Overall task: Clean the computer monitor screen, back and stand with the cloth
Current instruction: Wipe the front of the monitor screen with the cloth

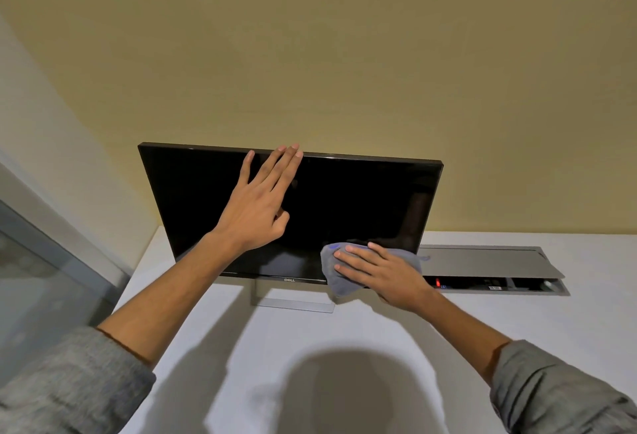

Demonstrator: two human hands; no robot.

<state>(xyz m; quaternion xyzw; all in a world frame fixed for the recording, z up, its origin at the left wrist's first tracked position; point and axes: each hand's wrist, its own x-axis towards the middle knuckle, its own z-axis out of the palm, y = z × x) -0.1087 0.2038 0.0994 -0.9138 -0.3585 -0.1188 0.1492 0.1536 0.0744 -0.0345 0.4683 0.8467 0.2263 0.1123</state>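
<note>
The monitor [362, 199] stands on the white desk [379, 347], its dark screen facing the person. The left hand [256, 208] lies flat with straight fingers near the top edge. The right hand [382, 273], fingers straight, presses the grey cloth [336, 287] on the lower screen.

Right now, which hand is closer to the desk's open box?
Right. The right hand sits just beside the box; the left hand rests high on the monitor.
</note>
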